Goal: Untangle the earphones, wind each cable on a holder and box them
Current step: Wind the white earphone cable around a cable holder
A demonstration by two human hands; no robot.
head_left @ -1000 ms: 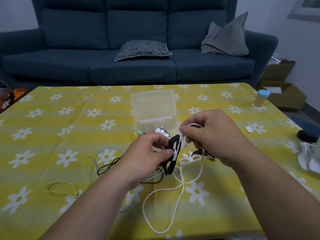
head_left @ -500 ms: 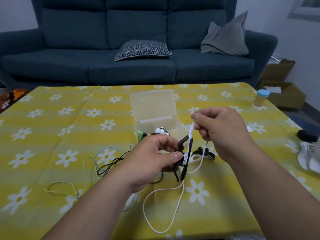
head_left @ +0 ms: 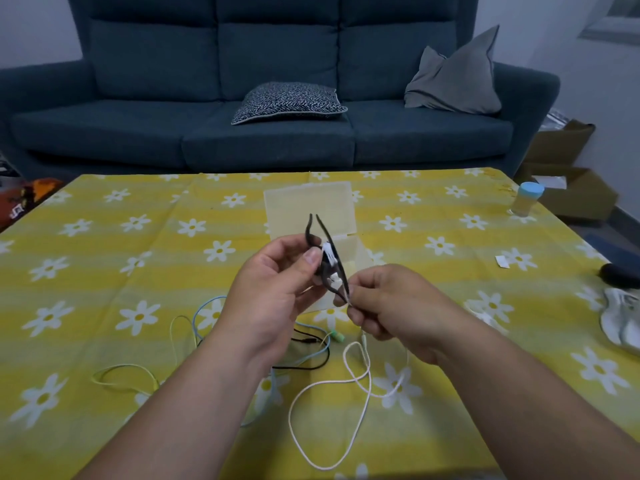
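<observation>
My left hand (head_left: 273, 292) pinches a black cable holder (head_left: 323, 252) held upright above the table, a few white turns wrapped round its middle. My right hand (head_left: 391, 306) pinches the white earphone cable (head_left: 332, 379) just below the holder's lower end. The rest of that cable hangs down and lies in loose loops on the tablecloth. An open translucent box (head_left: 311, 206) stands behind my hands, its inside mostly hidden by them. Blue, green and black cables (head_left: 204, 327) lie tangled on the cloth to the left.
The table carries a yellow daisy tablecloth (head_left: 104, 271). A small jar with a blue lid (head_left: 526, 199) stands at the far right edge. White and dark objects (head_left: 620, 313) lie at the right border. A blue sofa (head_left: 277, 98) stands behind the table.
My left hand has lifted and turned the holder so its prongs point up. My right hand has come down from above the holder to below it, drawing the white cable round.
</observation>
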